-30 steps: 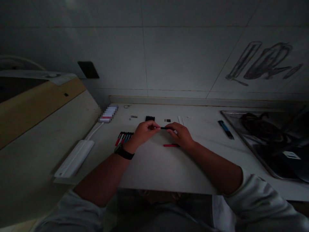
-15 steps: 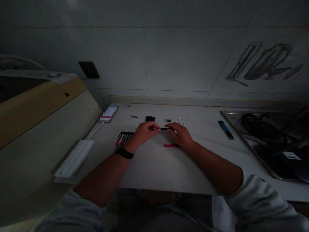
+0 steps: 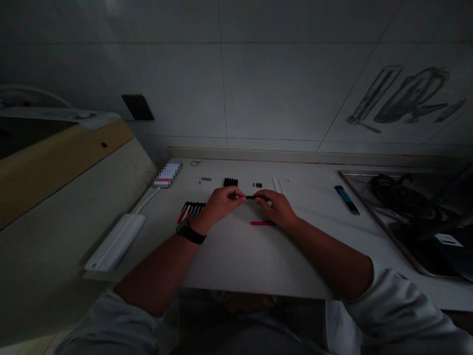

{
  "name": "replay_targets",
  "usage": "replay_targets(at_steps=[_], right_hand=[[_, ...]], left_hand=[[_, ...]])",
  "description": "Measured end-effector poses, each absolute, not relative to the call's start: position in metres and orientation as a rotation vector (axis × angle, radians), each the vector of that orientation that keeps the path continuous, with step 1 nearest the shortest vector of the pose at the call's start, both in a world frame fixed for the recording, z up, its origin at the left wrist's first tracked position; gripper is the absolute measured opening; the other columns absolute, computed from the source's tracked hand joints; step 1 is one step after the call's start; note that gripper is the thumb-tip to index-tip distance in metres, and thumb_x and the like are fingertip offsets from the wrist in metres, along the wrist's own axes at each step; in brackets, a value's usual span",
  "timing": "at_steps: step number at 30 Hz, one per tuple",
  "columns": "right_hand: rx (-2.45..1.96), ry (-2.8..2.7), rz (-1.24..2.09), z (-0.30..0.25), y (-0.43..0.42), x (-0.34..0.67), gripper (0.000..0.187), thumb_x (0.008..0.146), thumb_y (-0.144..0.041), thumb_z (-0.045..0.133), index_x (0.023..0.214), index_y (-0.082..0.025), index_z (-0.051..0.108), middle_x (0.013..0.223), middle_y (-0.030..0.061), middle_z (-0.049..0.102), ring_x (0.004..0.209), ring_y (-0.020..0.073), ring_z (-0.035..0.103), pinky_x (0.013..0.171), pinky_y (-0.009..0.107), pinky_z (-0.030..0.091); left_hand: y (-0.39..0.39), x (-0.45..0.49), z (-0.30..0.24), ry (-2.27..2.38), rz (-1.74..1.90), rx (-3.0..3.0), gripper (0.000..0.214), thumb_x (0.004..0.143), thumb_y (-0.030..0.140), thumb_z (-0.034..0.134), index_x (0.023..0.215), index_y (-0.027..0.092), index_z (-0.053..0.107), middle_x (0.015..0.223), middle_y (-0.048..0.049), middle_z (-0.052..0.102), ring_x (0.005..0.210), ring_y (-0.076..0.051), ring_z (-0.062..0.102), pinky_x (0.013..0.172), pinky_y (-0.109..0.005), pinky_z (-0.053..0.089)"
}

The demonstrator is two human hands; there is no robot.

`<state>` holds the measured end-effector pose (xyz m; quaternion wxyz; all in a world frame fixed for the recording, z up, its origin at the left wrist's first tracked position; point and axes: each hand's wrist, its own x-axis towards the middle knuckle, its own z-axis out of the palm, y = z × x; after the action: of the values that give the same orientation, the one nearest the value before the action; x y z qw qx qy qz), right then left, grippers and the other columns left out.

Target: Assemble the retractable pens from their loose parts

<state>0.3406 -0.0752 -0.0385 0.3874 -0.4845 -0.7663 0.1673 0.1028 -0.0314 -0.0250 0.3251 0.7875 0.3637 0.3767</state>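
Note:
Between the fingertips of both hands is a short, thin black pen part (image 3: pixel 250 197), held level just above the counter. My left hand (image 3: pixel 223 201) pinches its left end with thumb and forefinger. My right hand (image 3: pixel 273 204) is closed on the other end, which its fingers partly hide. Below the right hand lies a red pen barrel (image 3: pixel 260 223). Left of my left hand is a row of coloured pen pieces (image 3: pixel 190 209), partly behind the wrist. Beyond the hands are several black ribbed pieces (image 3: pixel 231 182), small black parts (image 3: pixel 258 185), thin white sticks (image 3: pixel 277 185) and tiny springs (image 3: pixel 206 179).
A phone (image 3: pixel 168 173) and a white power strip (image 3: pixel 116 241) lie at the left, beside a large box (image 3: pixel 74 197). On the right, a blue-and-black packet (image 3: pixel 346 199) is next to a metal-rimmed sink or tray (image 3: pixel 384 229) holding dark items. A tiled wall (image 3: pixel 269 93) rises behind the counter.
The view has shifted very slightly. Both hands keep the same pinch on the black pen part, with no clear movement.

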Motion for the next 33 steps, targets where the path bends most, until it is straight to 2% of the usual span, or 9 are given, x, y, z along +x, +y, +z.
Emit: replay_targets(at_steps=[3, 6, 10, 15, 20, 25, 29, 33], right_hand=[[-1.218, -1.921, 0.472, -0.0424, -0.0747, 0.3405, 0.027, 0.097, -0.032, 0.062, 0.123, -0.025, 0.065, 0.097, 0.0041, 0.075, 0.084, 0.019, 0.072, 0.08, 0.032, 0.055], [-1.199, -1.907, 0.483, -0.0448, -0.0737, 0.3404, 0.024, 0.092, -0.028, 0.067, 0.116, -0.024, 0.065, 0.098, 0.0044, 0.074, 0.086, 0.0192, 0.072, 0.08, 0.032, 0.056], [-1.227, -1.936, 0.449, -0.0433, -0.0727, 0.3409, 0.012, 0.098, -0.032, 0.061, 0.104, -0.024, 0.068, 0.098, 0.0049, 0.075, 0.084, 0.0195, 0.071, 0.08, 0.034, 0.055], [-1.222, -1.938, 0.461, -0.0438, -0.0727, 0.3413, 0.023, 0.096, -0.034, 0.065, 0.117, -0.025, 0.068, 0.101, 0.0054, 0.076, 0.085, 0.0198, 0.071, 0.081, 0.034, 0.056], [-1.211, -1.977, 0.429, -0.0435, -0.0731, 0.3413, 0.016, 0.1, -0.034, 0.059, 0.106, -0.024, 0.07, 0.1, 0.0058, 0.075, 0.085, 0.0197, 0.07, 0.08, 0.034, 0.055], [-1.23, -1.975, 0.447, -0.0425, -0.0733, 0.342, 0.023, 0.096, -0.034, 0.065, 0.116, -0.024, 0.067, 0.101, 0.0059, 0.075, 0.086, 0.0198, 0.07, 0.08, 0.033, 0.056], [-1.221, -2.013, 0.409, -0.042, -0.0733, 0.3421, 0.016, 0.099, -0.033, 0.059, 0.107, -0.023, 0.069, 0.1, 0.0059, 0.074, 0.086, 0.0192, 0.069, 0.081, 0.033, 0.054], [-1.218, -2.027, 0.399, -0.0416, -0.0735, 0.3422, 0.018, 0.1, -0.035, 0.06, 0.11, -0.023, 0.068, 0.103, 0.007, 0.073, 0.087, 0.0199, 0.069, 0.081, 0.033, 0.055]], left_hand=[[-0.0307, 0.103, -0.0256, 0.952, 0.998, 2.086, 0.007, 0.089, 0.024, 0.074, 0.094, 0.02, 0.076, 0.089, -0.0024, 0.076, 0.08, -0.015, 0.068, 0.075, -0.027, 0.053], [-0.0309, 0.1031, -0.0253, 0.954, 0.989, 2.078, 0.007, 0.089, 0.025, 0.075, 0.094, 0.02, 0.076, 0.089, -0.0026, 0.076, 0.08, -0.016, 0.068, 0.073, -0.027, 0.053], [-0.032, 0.1031, -0.024, 0.953, 0.97, 2.064, 0.007, 0.089, 0.025, 0.075, 0.093, 0.019, 0.076, 0.089, -0.0029, 0.076, 0.081, -0.016, 0.068, 0.074, -0.028, 0.053], [-0.0325, 0.1031, -0.0227, 0.951, 0.974, 2.064, 0.007, 0.089, 0.024, 0.074, 0.094, 0.019, 0.076, 0.089, -0.0026, 0.076, 0.081, -0.016, 0.069, 0.074, -0.028, 0.052], [-0.0324, 0.1029, -0.0227, 0.941, 0.96, 2.062, 0.007, 0.089, 0.024, 0.074, 0.093, 0.019, 0.076, 0.09, -0.003, 0.076, 0.082, -0.016, 0.069, 0.076, -0.029, 0.053], [-0.0312, 0.1026, -0.0241, 0.95, 0.96, 2.051, 0.008, 0.089, 0.026, 0.075, 0.094, 0.02, 0.076, 0.089, -0.003, 0.076, 0.082, -0.016, 0.069, 0.074, -0.028, 0.053], [-0.0314, 0.1027, -0.0228, 0.93, 0.95, 2.073, 0.008, 0.089, 0.026, 0.074, 0.094, 0.02, 0.076, 0.089, -0.0029, 0.076, 0.082, -0.016, 0.069, 0.075, -0.028, 0.052], [-0.0317, 0.1024, -0.0224, 0.938, 0.943, 2.073, 0.009, 0.089, 0.027, 0.074, 0.093, 0.019, 0.076, 0.089, -0.003, 0.076, 0.081, -0.016, 0.068, 0.075, -0.029, 0.052]])
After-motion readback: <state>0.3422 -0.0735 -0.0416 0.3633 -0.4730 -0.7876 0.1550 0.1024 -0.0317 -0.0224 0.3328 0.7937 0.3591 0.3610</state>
